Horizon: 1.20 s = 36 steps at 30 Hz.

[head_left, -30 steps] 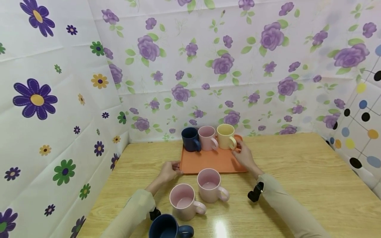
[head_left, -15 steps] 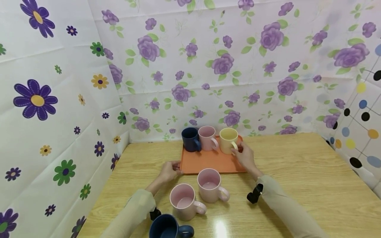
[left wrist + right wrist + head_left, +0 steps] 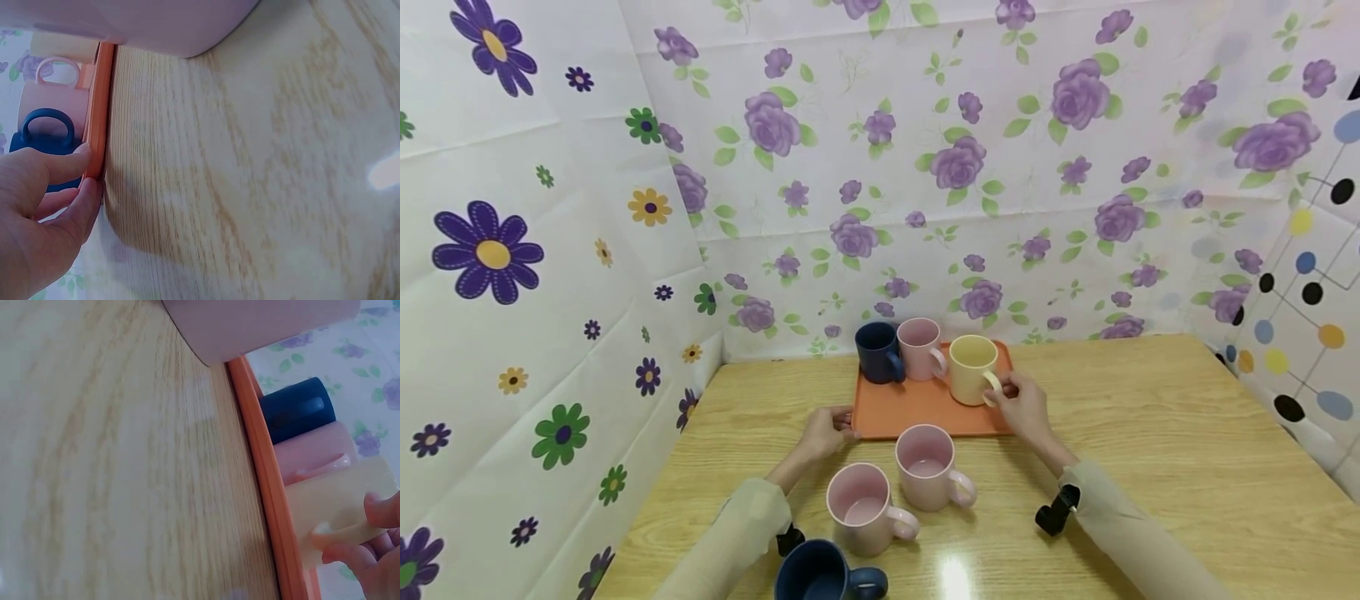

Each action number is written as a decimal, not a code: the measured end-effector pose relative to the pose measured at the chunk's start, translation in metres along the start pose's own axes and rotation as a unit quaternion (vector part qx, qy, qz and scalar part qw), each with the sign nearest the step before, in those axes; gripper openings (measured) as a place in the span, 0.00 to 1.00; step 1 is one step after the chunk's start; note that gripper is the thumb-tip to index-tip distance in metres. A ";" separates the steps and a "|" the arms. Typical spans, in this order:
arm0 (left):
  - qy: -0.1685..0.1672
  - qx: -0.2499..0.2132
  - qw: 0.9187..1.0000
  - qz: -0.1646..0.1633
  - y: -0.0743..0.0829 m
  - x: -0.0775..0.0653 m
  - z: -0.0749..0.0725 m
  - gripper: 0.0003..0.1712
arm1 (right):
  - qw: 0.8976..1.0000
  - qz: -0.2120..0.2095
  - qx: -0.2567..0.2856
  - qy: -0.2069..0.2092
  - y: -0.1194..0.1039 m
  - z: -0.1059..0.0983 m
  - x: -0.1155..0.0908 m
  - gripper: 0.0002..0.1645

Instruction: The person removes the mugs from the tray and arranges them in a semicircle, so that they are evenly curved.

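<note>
An orange tray [image 3: 917,417] lies at the back of the table. On it a navy mug [image 3: 877,354] and a pink mug [image 3: 919,350] stand side by side at the rear. A yellow mug [image 3: 972,373] stands on the tray's right half, a little nearer to me. My right hand [image 3: 1024,410] pinches its handle between thumb and fingers, as the right wrist view also shows. At the tray's front left corner, my left hand [image 3: 823,433] pinches the rim, thumb on one side and fingers on the other in the left wrist view.
In front of the tray stand two pink mugs, one close to it [image 3: 927,471] and one nearer me [image 3: 861,510]. Another navy mug [image 3: 816,575] is at the bottom edge, beside my left sleeve. Flower-patterned cloth [image 3: 880,167] hangs right behind the wooden table [image 3: 1150,433].
The yellow mug has come from the rear row toward me on the tray, with my right hand on its handle. My left hand has stayed at the tray corner.
</note>
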<state>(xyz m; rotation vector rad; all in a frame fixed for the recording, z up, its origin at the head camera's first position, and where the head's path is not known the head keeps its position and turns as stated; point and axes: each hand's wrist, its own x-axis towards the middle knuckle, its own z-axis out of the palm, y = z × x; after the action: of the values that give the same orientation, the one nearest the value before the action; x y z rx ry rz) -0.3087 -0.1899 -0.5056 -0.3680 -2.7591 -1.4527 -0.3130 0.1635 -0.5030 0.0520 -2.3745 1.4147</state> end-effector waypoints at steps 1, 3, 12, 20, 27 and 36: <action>-0.004 -0.004 1.000 0.024 -0.007 0.003 0.000 0.28 | 1.000 -0.003 -0.002 -0.002 -0.001 -0.001 -0.002 0.08; -0.007 -0.006 0.999 0.039 -0.009 0.003 -0.001 0.29 | 1.000 -0.005 -0.004 -0.004 -0.002 -0.004 -0.004 0.09; 0.015 -0.005 1.000 -0.024 0.004 -0.002 0.004 0.28 | 0.999 -0.025 -0.017 -0.026 -0.010 -0.020 -0.022 0.08; 0.026 -0.004 0.999 -0.023 0.004 -0.001 0.006 0.28 | 0.999 -0.018 -0.014 -0.034 -0.019 -0.033 -0.039 0.11; 0.022 -0.001 1.000 -0.020 0.000 0.000 0.006 0.28 | 0.998 -0.033 -0.025 -0.037 -0.021 -0.041 -0.055 0.10; 0.027 0.002 0.999 -0.026 0.001 0.000 0.006 0.28 | 0.998 -0.033 -0.033 -0.039 -0.024 -0.051 -0.070 0.09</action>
<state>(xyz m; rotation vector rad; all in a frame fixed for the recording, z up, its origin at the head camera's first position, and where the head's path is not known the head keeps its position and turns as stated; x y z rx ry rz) -0.3077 -0.1845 -0.5087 -0.2540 -2.7493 -1.4445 -0.2273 0.1848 -0.4848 0.1707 -2.4571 1.3257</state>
